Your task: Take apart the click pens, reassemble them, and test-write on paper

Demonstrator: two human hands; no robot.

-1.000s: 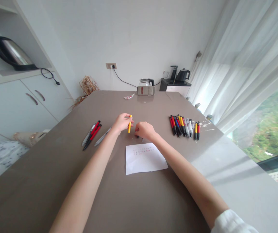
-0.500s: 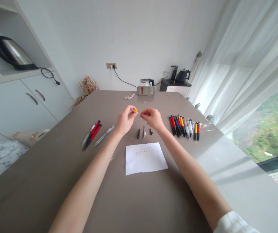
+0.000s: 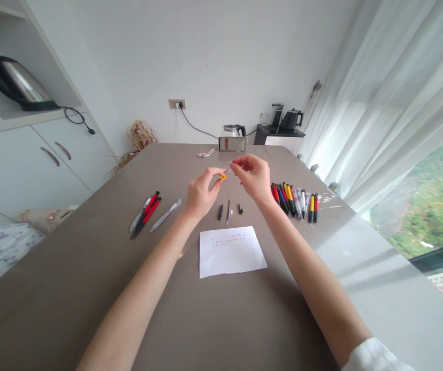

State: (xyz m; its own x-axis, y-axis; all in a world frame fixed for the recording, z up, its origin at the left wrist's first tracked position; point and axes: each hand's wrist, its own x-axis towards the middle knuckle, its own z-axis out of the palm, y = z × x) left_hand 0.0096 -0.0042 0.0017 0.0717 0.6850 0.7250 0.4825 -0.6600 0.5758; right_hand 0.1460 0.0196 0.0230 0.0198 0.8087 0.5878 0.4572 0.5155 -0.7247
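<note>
My left hand (image 3: 202,191) pinches a yellow pen barrel (image 3: 223,177), its round open end turned toward me. To its right and slightly higher, my right hand (image 3: 252,175) has thumb and fingertips together on a tiny pale piece, too small to name. The two hands are close but apart, above the table. Beneath them lie a black pen part (image 3: 220,212), a thin refill (image 3: 228,211) with a small clear bit beside it, and a short black piece with a yellow end (image 3: 241,209). Nearer to me is a white sheet of paper (image 3: 232,257) with handwriting.
Red-and-black and clear pens (image 3: 146,215) lie on the left, with a clear pen (image 3: 166,215) beside them. A row of several mixed pens (image 3: 291,201) lies on the right. A phone (image 3: 232,144) leans at the back before a glass pot (image 3: 230,130), near a crumpled wrapper (image 3: 206,153).
My right hand has risen and shifted slightly right. My left hand has moved a little right, turning the yellow barrel's open end more toward me.
</note>
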